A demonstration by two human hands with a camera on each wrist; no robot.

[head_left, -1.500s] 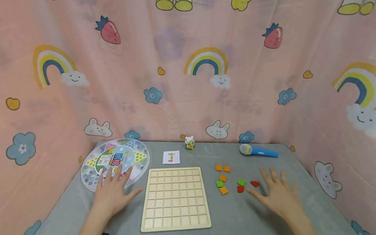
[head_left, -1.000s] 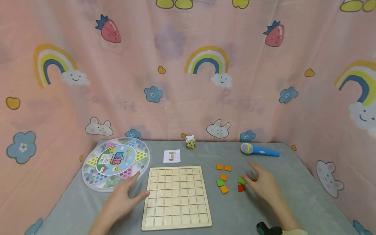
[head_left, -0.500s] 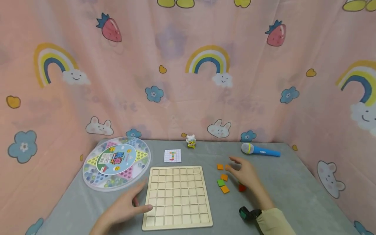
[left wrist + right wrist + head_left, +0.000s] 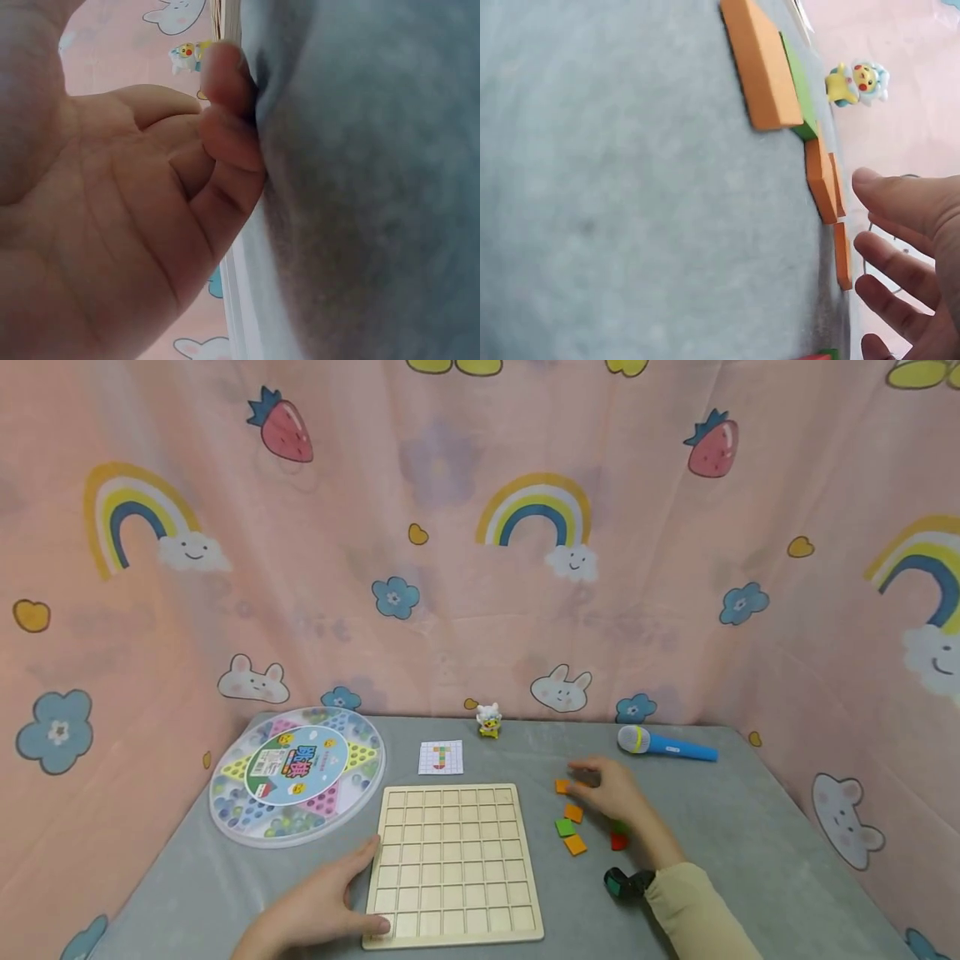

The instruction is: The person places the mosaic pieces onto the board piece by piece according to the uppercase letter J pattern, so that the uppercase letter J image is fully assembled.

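Note:
A pale wooden grid board (image 4: 452,852) lies flat on the grey cloth. At its left edge is my left hand (image 4: 318,900), thumb over the near left corner and index finger along the side; in the left wrist view its other fingers bend down to the cloth. My right hand (image 4: 618,795) hovers low at the small tiles, thumb and fingers apart. Just beside its thumb is an orange tile (image 4: 562,786); another is mostly hidden behind the fingers. Nearer lie an orange tile (image 4: 573,813), a green tile (image 4: 565,827) and another orange tile (image 4: 575,845).
A red piece (image 4: 618,842) and a green tile lie partly covered by my right forearm. Beyond the board are a pattern card (image 4: 441,757) and a small figurine (image 4: 489,721). A round board game (image 4: 337,818) stands left, a blue toy microphone (image 4: 678,748) back right.
My right hand has swept left from the red pieces to the orange tiles. The left hand has come down and right from above the round game to the grid board's left edge.

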